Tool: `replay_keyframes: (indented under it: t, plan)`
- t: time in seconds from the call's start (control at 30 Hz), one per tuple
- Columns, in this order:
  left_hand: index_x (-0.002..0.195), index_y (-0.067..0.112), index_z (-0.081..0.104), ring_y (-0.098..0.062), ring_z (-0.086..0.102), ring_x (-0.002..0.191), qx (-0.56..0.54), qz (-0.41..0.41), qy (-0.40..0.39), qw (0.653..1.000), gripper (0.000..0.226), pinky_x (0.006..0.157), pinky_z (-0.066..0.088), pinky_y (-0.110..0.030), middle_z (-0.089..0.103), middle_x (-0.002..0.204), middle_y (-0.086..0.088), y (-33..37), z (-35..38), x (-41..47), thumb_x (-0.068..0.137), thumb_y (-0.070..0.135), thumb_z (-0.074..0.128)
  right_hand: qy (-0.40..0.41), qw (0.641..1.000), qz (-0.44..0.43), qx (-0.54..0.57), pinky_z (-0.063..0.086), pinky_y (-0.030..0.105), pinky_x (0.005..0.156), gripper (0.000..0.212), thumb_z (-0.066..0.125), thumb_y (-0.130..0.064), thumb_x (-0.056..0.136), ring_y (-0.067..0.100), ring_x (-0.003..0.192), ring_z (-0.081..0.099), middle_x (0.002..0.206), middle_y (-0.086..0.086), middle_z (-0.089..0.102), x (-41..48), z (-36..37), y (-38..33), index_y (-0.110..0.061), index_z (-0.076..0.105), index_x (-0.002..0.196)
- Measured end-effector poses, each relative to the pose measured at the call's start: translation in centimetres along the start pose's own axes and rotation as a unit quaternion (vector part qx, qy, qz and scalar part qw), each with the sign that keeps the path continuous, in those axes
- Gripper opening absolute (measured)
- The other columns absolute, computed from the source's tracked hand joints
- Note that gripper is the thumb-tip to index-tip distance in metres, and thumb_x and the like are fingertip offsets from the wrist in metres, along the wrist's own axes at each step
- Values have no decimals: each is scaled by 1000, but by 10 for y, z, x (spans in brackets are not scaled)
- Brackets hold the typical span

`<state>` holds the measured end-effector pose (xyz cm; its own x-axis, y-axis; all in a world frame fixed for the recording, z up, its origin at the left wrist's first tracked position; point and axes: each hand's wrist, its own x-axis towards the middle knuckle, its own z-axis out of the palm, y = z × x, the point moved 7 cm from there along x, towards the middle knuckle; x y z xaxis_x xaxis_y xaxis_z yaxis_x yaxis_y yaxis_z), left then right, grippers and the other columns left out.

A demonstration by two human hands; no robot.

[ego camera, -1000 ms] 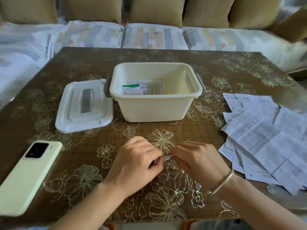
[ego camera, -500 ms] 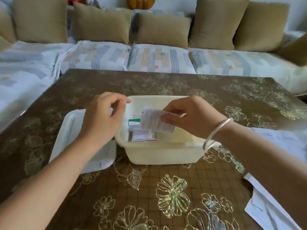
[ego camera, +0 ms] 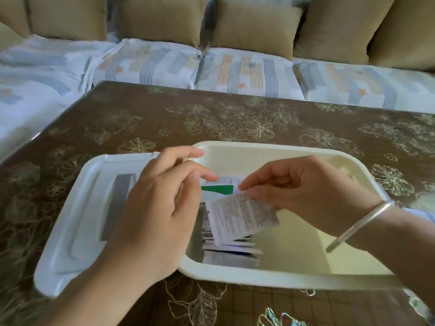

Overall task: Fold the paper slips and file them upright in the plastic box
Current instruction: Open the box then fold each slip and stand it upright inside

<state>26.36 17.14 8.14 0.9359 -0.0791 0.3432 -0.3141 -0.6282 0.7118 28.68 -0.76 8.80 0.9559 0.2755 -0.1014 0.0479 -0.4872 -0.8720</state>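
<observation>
The right hand [ego camera: 294, 196] pinches the seemingly light, floppy folded slip [ego camera: 242, 217] by its top edge (a sensible grip); the left hand [ego camera: 155, 208] hovers empty.

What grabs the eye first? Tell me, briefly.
The right hand, mid-frame, pinches a printed slip over the open box. The left hand hovers at the box's left edge, partly over the lid lying beside it. More slips sit inside the box, at its left.

Left hand [ego camera: 155, 208] hovers loosely curled; right hand [ego camera: 294, 191] pinches a slip [ego camera: 242, 217].
</observation>
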Motion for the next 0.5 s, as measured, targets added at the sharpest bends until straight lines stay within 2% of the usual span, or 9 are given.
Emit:
replay_keyframes:
  t: [0.07,0.17,0.33,0.5]
  plan:
    - [96,33,70,0,55,97,-3,1,-1,1000,40,72,35,-10,48,126,29,0,-1,-1,94,39,30,-22,1000,8,19,57,21,74,10,71,-17,81,10,77,71,77,-10,75,1,5,0,-24,76,76]
    - [94,33,70,5,51,75,-9,4,0,1000,39,65,36,-8,50,125,29,1,-2,-2,94,37,31,-84,996,0,-21,59,25,73,8,73,-17,80,8,76,71,78,-10,75,-1,16,1,-24,76,77]
    - [92,33,70,10,49,70,-15,5,2,1000,39,59,35,-10,51,124,28,2,-2,-2,94,37,32,-170,975,-9,-144,49,10,61,12,80,-24,75,-3,60,63,70,-13,70,-8,31,3,-28,72,83]
    - [92,33,70,10,49,69,-10,0,0,1000,39,59,32,-12,51,124,29,2,-2,-3,94,36,31,-207,925,-42,-316,40,7,59,16,75,-38,78,-5,67,61,68,-17,63,-9,44,-6,-35,60,74]
